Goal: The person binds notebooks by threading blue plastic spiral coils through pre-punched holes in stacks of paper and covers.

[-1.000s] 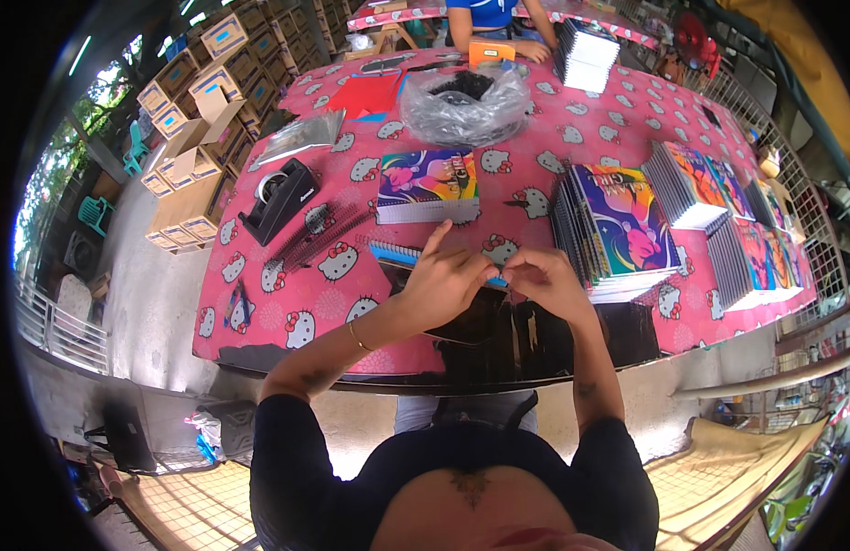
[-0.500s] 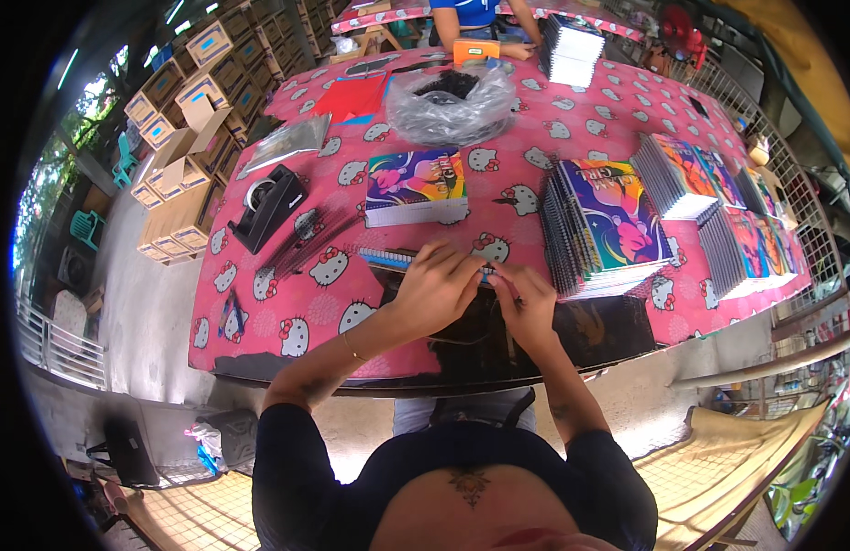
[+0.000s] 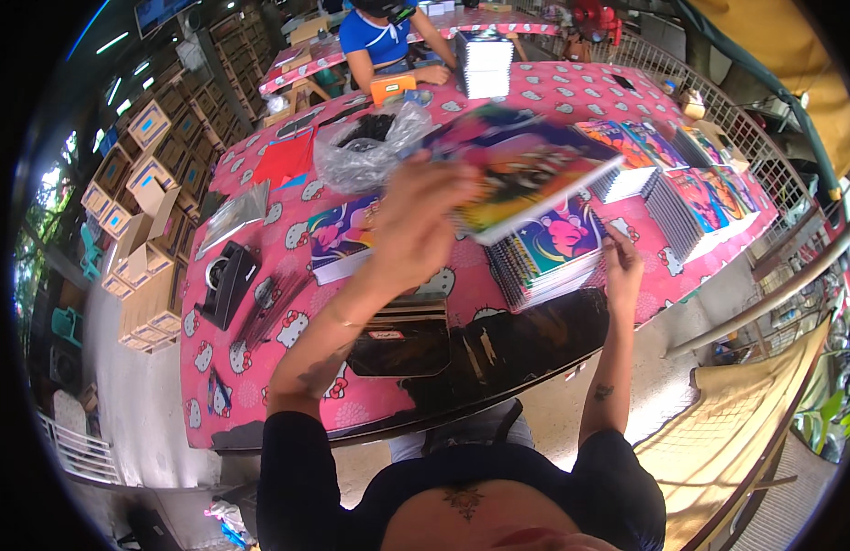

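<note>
My left hand (image 3: pixel 420 225), smeared by motion, is closed on the left end of a colourful spiral notebook (image 3: pixel 535 179). This notebook is tilted and held in the air over a stack of spiral notebooks (image 3: pixel 567 243) with purple and green covers. At the stack's right side is my right hand (image 3: pixel 624 266), its fingers loosely bent and apart, close to the covers' edge and holding nothing I can see. Partly behind my left forearm lies another small pile of notebooks (image 3: pixel 338 234). A dark flat-fronted box with a small label (image 3: pixel 402 340) sits at the table's near edge.
Left on the pink patterned table (image 3: pixel 352 418) are a black tape dispenser (image 3: pixel 228 285) and dark thin strips (image 3: pixel 269 312). A clear plastic bag (image 3: pixel 370 147) and red sheets (image 3: pixel 283 161) lie farther back. More notebook stacks (image 3: pixel 700 197) stand right. A person in blue (image 3: pixel 379 41) sits opposite.
Both hands have left the narrow spiral-edged piece at the table's near edge. My left hand now lifts a notebook up and rightward; my right hand has moved right to the stack. The view has shifted.
</note>
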`<state>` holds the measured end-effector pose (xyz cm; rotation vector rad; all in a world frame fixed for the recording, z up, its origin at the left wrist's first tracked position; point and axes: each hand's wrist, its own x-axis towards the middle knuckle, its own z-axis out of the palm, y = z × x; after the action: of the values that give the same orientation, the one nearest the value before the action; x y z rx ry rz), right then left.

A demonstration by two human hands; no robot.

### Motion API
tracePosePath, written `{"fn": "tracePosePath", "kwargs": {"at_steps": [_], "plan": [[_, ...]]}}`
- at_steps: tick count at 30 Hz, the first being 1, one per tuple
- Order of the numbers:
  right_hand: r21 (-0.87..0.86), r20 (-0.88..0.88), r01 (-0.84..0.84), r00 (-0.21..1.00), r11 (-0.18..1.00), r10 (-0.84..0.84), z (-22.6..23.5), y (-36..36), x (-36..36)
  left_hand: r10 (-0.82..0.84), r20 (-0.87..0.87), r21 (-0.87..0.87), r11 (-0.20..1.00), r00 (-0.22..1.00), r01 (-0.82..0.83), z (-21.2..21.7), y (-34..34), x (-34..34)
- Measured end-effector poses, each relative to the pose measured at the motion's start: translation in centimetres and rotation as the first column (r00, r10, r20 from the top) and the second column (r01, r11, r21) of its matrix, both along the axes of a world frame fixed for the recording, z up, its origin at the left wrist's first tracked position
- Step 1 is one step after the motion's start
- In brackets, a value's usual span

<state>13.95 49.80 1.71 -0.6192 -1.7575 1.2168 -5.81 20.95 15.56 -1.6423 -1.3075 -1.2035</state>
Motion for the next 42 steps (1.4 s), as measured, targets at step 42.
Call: {"fn": "tracePosePath", "kwargs": {"at_steps": [42], "plan": [[0.324, 0.049, -0.642, 0.745, 0.695, 0.665, -0.3, -20.1, -5.1, 0.676, 0.215, -0.767, 0.564, 0.705, -0.307, -16.9, -14.7, -13.9]]}}
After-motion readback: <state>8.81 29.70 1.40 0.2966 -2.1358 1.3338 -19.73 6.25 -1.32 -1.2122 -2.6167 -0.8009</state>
